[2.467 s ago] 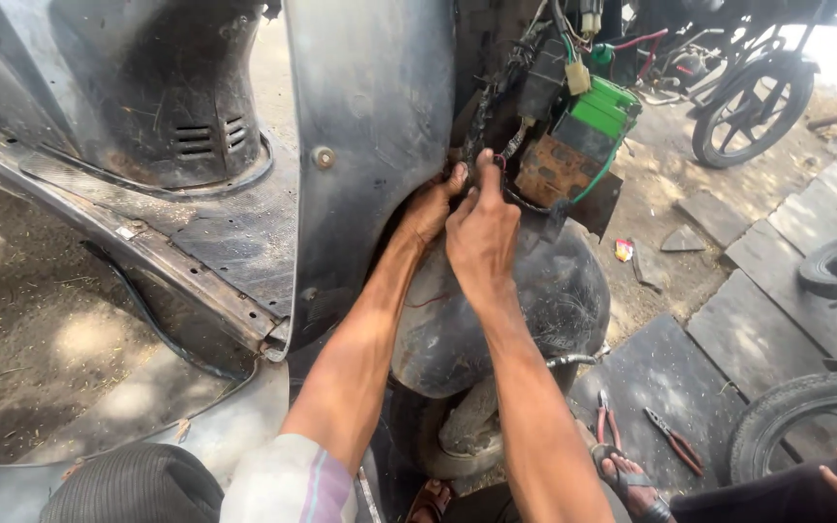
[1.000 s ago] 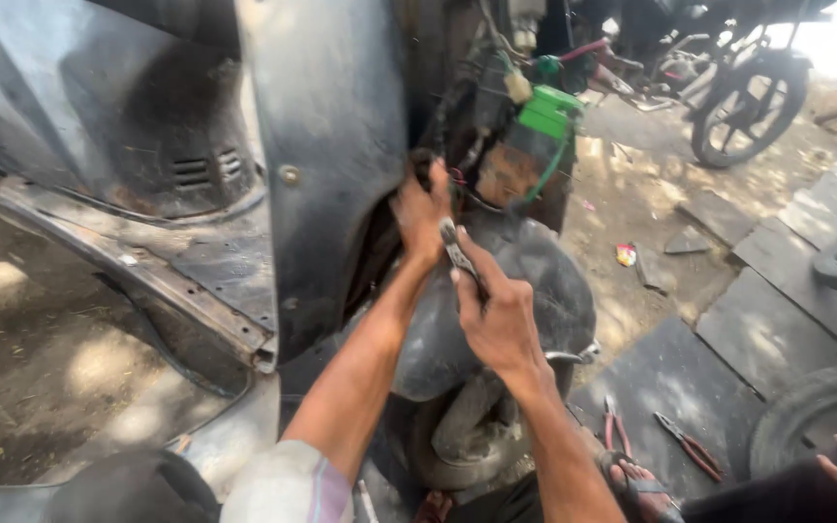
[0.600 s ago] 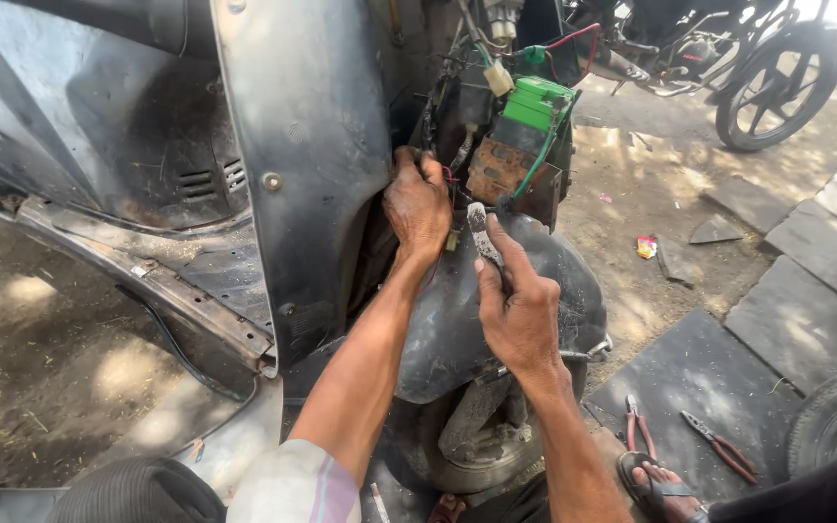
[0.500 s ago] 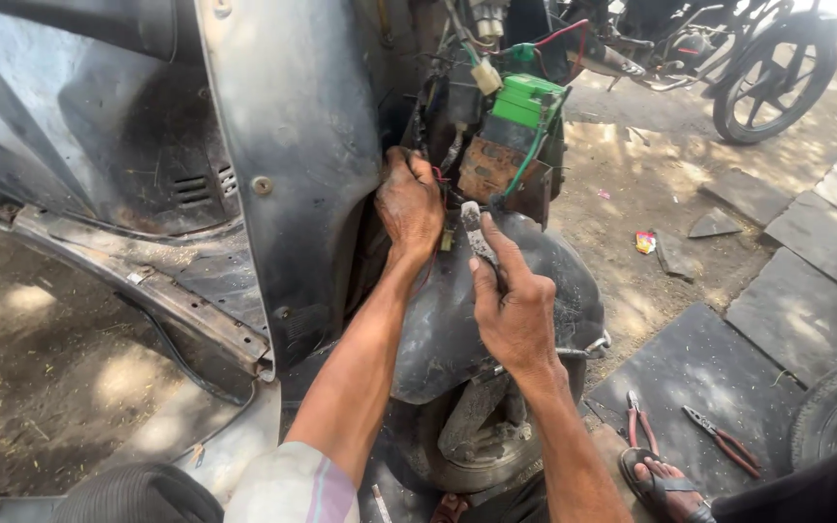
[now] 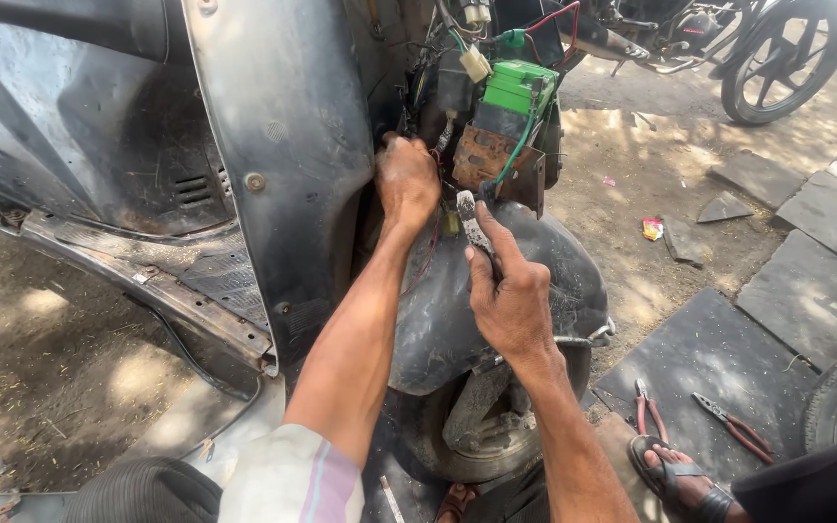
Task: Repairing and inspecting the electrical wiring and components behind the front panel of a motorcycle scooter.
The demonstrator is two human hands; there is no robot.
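Nearest the camera: a striped sleeve cuff (image 5: 288, 479) on the left forearm, and beside it a sandalled foot (image 5: 675, 475) on a dark ground slab (image 5: 728, 358). On that slab, just beside the foot, lie red-handled pliers (image 5: 646, 412) and a second pair of pliers (image 5: 733, 426). Next: a scooter front wheel (image 5: 472, 441) under a dusty black mudguard (image 5: 496, 300). Right hand (image 5: 508, 295): fingers clamped together around a small grey metal tool (image 5: 469, 221), its tip pointing up toward the rusty bracket (image 5: 496, 165); the hand hangs over the mudguard. Left hand (image 5: 407, 179): closed, knuckles up, pushed into the gap between the grey leg-shield panel (image 5: 288, 145) and the wiring; what it grips, if anything, is hidden, so it cannot be told. Thin red wires (image 5: 430, 242) trail below this hand. Above the bracket: a green box-shaped part (image 5: 520, 87) with a green lead and a pale connector plug (image 5: 475, 63). Left of the panel: the scooter footboard (image 5: 147, 291) with rusty edge trim. Farthest: a motorcycle wheel (image 5: 787, 53) on sandy ground, with a small bright wrapper (image 5: 653, 229) lying well apart from the hands.
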